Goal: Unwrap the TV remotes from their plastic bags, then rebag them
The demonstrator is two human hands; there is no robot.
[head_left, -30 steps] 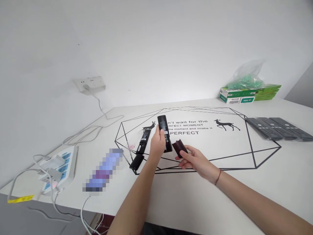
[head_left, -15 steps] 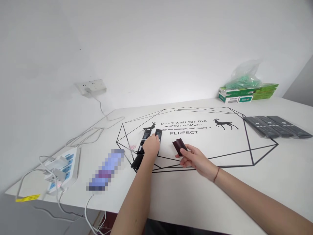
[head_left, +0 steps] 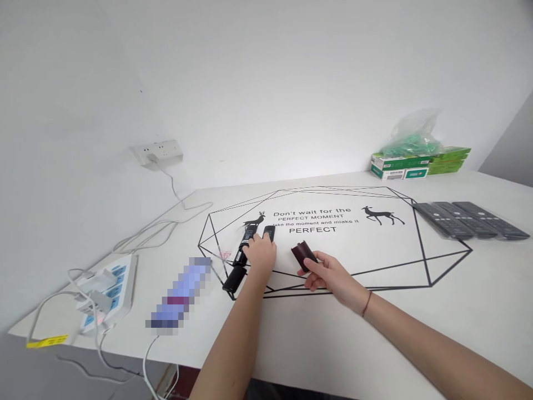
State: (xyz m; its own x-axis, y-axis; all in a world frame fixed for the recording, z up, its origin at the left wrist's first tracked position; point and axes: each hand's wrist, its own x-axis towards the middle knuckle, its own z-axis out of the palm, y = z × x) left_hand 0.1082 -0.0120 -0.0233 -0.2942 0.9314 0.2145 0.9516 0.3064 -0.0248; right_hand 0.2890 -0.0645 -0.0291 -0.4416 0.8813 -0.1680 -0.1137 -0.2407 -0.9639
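Two black remote controls lie back side up on the table: a left remote [head_left: 249, 233] with a label on its back and a right remote [head_left: 270, 230]. My left hand [head_left: 261, 254] is palm down over the right one, its bent fingers on it and reaching toward the left one. It hides the lower part of the right remote. A curved black battery cover [head_left: 234, 279] lies at the near end of the left remote. In my right hand [head_left: 327, 272], raised beside them, a dark brown battery cover [head_left: 303, 255] is held between thumb and fingers.
A blurred-out phone-like object [head_left: 179, 294] and a power strip [head_left: 110, 291] with plugs and cables lie at the left. Several plastic-wrapped remotes [head_left: 470, 219] lie at the right. Behind them stand green-and-white boxes [head_left: 400, 161] under a plastic bag [head_left: 416, 136].
My left hand has shifted slightly back and to the right, with its fingers more spread, uncovering the black battery cover. My right hand keeps the brown cover, moved slightly left and nearer.
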